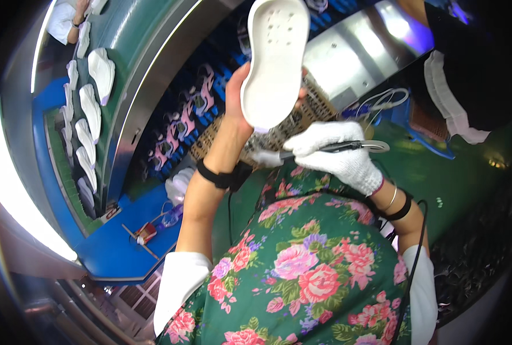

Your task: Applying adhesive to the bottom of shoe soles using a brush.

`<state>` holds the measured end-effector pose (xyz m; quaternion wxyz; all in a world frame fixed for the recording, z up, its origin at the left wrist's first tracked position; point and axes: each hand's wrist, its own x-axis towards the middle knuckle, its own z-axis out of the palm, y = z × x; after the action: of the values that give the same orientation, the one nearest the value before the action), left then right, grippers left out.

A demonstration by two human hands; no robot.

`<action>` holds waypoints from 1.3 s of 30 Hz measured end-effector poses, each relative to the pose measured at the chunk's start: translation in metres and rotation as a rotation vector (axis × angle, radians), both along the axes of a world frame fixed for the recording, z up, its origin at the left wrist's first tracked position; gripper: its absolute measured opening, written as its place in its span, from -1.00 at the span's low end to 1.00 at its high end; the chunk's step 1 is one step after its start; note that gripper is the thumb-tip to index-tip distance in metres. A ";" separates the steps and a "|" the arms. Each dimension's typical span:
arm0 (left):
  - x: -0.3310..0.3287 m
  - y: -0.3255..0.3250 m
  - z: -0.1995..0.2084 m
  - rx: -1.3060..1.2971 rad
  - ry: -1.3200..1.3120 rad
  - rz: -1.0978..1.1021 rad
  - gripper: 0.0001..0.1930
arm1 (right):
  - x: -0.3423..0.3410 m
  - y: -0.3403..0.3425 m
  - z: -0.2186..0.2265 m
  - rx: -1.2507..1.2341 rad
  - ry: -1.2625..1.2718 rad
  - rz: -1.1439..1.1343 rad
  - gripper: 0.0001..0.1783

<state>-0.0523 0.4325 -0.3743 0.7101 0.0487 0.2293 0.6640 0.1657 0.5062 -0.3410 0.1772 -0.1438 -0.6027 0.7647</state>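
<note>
A white shoe sole is held up in front of me, its inner face with small holes toward me. My bare left hand is closed around it, thumb at its left edge and fingertips showing at its right. Lower right, my right hand in a white knit glove grips a dark-handled brush. A thin clear tube runs from the handle's back end. The brush's pale head points left, below the sole and apart from it.
White soles stand along a green conveyor at left. Pink straps or uppers hang on a rack behind my left arm. A blue table is lower left. People's arms show at the top corners. A metal machine stands at upper right.
</note>
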 end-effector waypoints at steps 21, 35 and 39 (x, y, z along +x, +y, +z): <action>-0.043 0.004 0.076 0.519 0.447 0.267 0.13 | 0.023 0.060 0.013 -0.203 0.005 -0.415 -0.89; -0.093 0.212 0.103 0.152 0.423 0.591 -0.27 | 0.020 0.045 -0.032 -0.341 -0.028 -0.442 -0.85; -0.093 0.325 0.103 -0.143 1.943 0.696 -0.16 | 0.030 0.056 -0.034 -0.454 -0.082 -0.425 -0.79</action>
<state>-0.1457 0.7574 -0.2711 -0.0111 0.4524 0.7439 0.4917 0.1961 0.5625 -0.3748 0.2718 -0.3331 -0.3795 0.8193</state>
